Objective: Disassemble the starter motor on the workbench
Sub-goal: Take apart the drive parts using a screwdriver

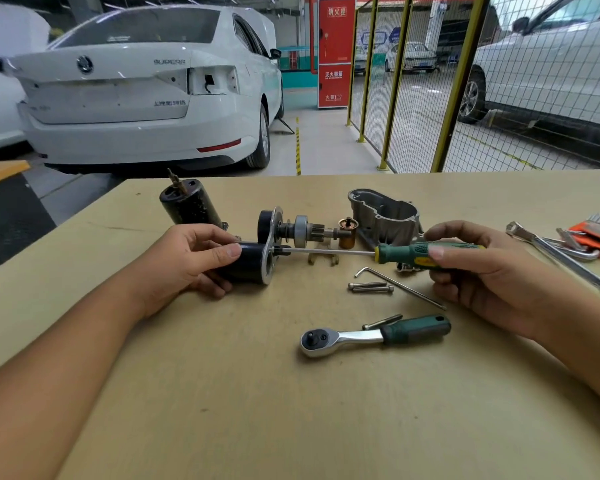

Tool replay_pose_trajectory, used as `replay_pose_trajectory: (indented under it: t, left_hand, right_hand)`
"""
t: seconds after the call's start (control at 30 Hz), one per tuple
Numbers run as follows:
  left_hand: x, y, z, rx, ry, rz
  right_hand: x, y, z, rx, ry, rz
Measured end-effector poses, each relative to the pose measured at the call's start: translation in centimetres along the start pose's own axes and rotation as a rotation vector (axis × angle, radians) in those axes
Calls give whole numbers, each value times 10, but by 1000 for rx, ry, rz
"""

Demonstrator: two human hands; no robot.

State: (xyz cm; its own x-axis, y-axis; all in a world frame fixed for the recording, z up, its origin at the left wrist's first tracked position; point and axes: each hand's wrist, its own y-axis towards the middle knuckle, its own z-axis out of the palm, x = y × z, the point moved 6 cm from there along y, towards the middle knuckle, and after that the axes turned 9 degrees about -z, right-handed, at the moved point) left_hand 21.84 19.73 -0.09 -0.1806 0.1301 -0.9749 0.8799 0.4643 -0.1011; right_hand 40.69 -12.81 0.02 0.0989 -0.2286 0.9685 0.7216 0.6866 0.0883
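From the head camera, the starter motor lies half stripped near the middle of the tan table. The left hand is wrapped round its black solenoid cylinder, thumb on top, holding it on its side against the table. The right hand grips the green and yellow handle of a screwdriver, whose thin shaft runs level to the left and meets a screw on the silver flange plate. Behind the plate sit the pinion gear and shaft, with a brass bush just beside them. The black motor body stands tilted at the back left; the grey cast housing lies at the back right. Nearer me lie two bolts, an Allen key and a ratchet wrench. A spanner and an orange hex key set lie at the far right.
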Motion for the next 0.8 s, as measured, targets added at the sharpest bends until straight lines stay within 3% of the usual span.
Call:
replay_pose_trajectory:
  t: [0.13, 0.4, 0.57, 0.8]
  left_hand:
    - [0, 0, -1, 0, -2, 0]
    - [0, 0, 0, -3, -14, 2]
    - [0, 1, 0, -3, -16, -2]
    - [0, 1, 0, -1, -15, -2]
  right_hand:
    - [0, 0, 1, 6, -110, 21]
    - [-2, 2, -2, -12, 21, -38]
    - [0, 0, -1, -37, -101, 23]
    - [-1, 1, 0, -40, 51, -4]
